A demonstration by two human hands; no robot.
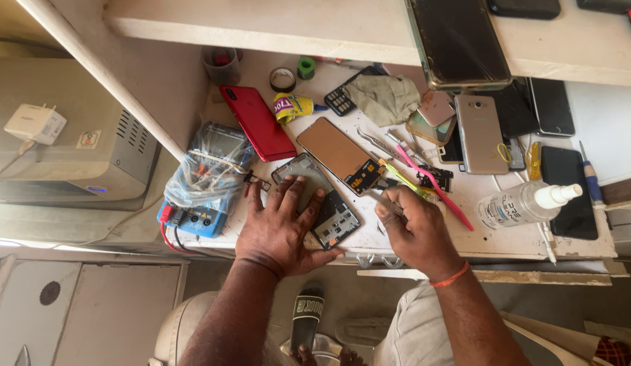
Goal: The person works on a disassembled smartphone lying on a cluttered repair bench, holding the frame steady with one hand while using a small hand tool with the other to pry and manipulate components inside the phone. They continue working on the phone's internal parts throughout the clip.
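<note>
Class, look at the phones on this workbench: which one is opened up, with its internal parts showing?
The dark opened phone frame under the left hand, showing its circuit board. The red phone and gold phone lie closed, backs up.

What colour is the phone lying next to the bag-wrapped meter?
Red: the phone shows a glossy red back, clearest in the head view.
</note>
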